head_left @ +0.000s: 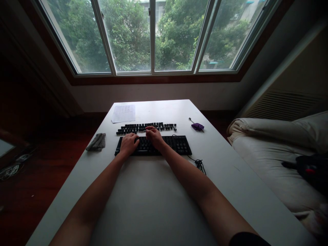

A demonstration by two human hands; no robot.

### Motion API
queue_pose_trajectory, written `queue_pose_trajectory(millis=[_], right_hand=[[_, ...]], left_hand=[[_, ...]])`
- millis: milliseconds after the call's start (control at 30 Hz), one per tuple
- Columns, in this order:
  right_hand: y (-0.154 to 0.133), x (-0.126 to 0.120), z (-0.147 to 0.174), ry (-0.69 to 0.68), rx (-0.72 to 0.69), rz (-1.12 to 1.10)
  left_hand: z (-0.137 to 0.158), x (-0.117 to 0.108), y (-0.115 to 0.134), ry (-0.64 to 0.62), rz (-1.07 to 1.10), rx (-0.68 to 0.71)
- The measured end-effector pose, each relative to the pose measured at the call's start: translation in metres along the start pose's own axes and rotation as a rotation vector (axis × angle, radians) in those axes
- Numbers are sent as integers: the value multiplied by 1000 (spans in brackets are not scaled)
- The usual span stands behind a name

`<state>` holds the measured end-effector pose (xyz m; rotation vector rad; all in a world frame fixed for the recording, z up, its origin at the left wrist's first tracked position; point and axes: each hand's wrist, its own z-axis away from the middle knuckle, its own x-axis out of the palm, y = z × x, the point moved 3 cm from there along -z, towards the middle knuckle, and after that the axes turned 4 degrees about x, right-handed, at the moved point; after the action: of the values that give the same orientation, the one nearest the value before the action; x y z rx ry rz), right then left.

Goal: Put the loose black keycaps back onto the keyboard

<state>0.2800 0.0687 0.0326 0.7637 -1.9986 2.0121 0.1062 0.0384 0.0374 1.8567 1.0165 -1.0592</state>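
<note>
A black keyboard [176, 145] lies across the white table. Over its left part is my left hand [128, 144], fingers reaching to the back edge and thumb on the keys, holding the board. My right hand [154, 136] is above the middle of the keyboard, its fingers pinched on a thin, light-coloured stick-like tool [141, 131] that points left. The tool's exact kind is too small to make out. Just behind the keyboard, loose black keycaps [128, 128] stand in rows, partly hidden by my right hand.
A grey cloth [96, 142] lies at the table's left edge, with a printed paper [124, 113] farther back. On the right are a purple cloth-like item [197, 126], a thin brush-like stick [191, 120] and a coiled black cable [199, 164]. Beside the table stands a pale sofa [261, 150].
</note>
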Motion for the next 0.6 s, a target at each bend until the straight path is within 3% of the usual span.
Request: queue_pose_trajectory(millis=[600], right_hand=[[13,-7,-4,43,26,32]], left_hand=[[0,-1,1,-9,-3,-9]])
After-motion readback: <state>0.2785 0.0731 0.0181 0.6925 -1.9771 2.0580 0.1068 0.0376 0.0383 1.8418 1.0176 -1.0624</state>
